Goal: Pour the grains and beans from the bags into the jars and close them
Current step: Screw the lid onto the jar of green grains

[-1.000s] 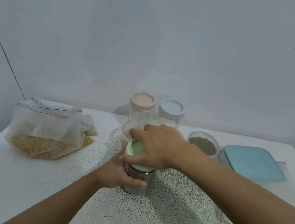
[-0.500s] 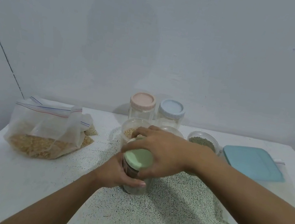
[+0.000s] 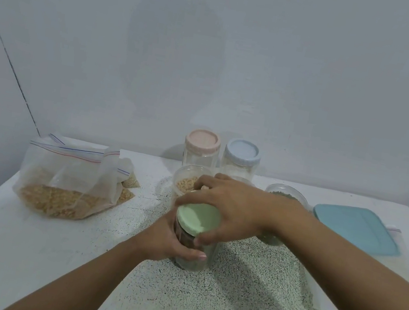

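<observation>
Left hand (image 3: 169, 241) wraps curled fingers round clear glass jar (image 3: 193, 259); right hand (image 3: 229, 208) grips its pale green round lid (image 3: 196, 220) with curled fingers.

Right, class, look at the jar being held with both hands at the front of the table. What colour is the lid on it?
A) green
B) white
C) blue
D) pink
A: the right hand grips a pale green lid on top of the jar that the left hand holds, while the pink lid and blue lid sit on other jars at the back.
</observation>
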Demonstrator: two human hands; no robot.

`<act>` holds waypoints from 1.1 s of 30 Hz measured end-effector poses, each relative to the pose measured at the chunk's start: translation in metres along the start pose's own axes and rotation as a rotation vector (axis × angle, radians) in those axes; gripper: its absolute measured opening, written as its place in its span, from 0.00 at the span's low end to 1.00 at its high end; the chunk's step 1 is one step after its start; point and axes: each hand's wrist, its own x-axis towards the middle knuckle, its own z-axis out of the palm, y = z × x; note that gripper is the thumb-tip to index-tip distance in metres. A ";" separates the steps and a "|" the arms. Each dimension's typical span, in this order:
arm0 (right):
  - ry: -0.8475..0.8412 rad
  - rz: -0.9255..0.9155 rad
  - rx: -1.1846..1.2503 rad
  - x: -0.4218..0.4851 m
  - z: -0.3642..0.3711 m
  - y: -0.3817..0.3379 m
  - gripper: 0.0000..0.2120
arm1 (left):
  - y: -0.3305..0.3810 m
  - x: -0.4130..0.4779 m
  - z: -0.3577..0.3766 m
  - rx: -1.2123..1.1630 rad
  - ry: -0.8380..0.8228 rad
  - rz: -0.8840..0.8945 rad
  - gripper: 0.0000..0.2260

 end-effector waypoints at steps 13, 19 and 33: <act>0.301 -0.113 -0.119 0.011 0.044 0.011 0.34 | 0.002 -0.006 0.008 -0.005 0.056 -0.012 0.39; 0.389 -0.038 -0.168 0.012 0.047 0.005 0.31 | 0.013 -0.011 0.017 -0.020 0.118 0.044 0.42; 0.551 0.183 1.191 -0.017 0.095 0.004 0.42 | 0.045 -0.037 -0.020 0.010 -0.162 -0.089 0.34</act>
